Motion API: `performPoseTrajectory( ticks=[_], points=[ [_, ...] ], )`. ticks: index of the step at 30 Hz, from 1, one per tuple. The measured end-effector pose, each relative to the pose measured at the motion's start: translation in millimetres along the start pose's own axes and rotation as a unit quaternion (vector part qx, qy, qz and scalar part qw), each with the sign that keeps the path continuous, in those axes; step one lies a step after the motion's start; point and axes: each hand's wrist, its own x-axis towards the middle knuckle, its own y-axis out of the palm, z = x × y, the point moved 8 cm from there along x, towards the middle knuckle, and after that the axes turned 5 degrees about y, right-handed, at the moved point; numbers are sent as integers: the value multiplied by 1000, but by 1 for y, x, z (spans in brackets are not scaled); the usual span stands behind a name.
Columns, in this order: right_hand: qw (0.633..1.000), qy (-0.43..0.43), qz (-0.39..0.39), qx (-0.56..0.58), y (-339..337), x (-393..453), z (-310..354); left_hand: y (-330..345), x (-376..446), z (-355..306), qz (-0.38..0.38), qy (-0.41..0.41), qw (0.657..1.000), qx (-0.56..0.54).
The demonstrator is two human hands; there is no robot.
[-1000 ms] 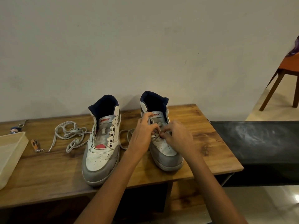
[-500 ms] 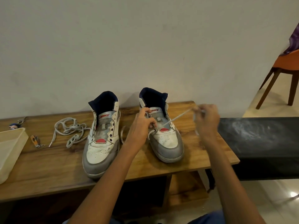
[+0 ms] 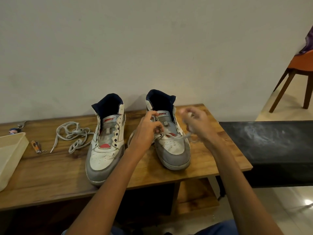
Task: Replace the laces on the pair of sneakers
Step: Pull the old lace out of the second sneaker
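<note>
A person relaces a pair of high-top sneakers set side by side, toes toward the camera, on a wooden bench [image 3: 50,175] against a plain wall. The left hand [image 3: 145,133] curls over the eyelet row of the right sneaker [image 3: 171,141], its grip apparently pinning the shoe and the lace [image 3: 185,136] at the lowest holes so the slack can be drawn through. The right hand [image 3: 198,123], blurred, is raised just beside the shoe's outer side with fingers curled; it appears to pinch the lace's free end, though the blur leaves that grip hard to confirm. The left sneaker [image 3: 105,146] stands with bare eyelets, likely waiting its turn. A loose lace [image 3: 72,134] lies coiled just beside it, near a small keychain tool [image 3: 36,146] and a pale plastic tray [image 3: 11,146] at the bench's far left.
</note>
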Motion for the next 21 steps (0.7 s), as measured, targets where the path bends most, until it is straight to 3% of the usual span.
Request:
performPoseTrajectory(
  ticks=[2,3,5,9,13,17,19,21],
  points=[
    [955,-54,13,-290,18,3,-1,0,1,1,5,-3,1000,-9],
    [940,-50,39,-334,28,1,-4,0,1,3,8,3,1000,9],
    [939,-23,62,-338,39,-2,-7,2,0,2,16,17,999,35],
    [932,-17,24,-362,39,-1,-3,0,0,0,16,6,1000,11],
    [902,-63,1,-428,50,-1,-1,-1,0,-1,27,7,999,25],
    [897,-140,-98,-409,42,-6,4,-2,1,3,5,-23,999,-48],
    [915,-143,-205,-317,6,-9,9,-4,3,8,-22,-45,997,-62],
    [929,-74,-326,-162,-50,-8,-5,-3,2,8,-13,-46,996,-69]
  ],
)
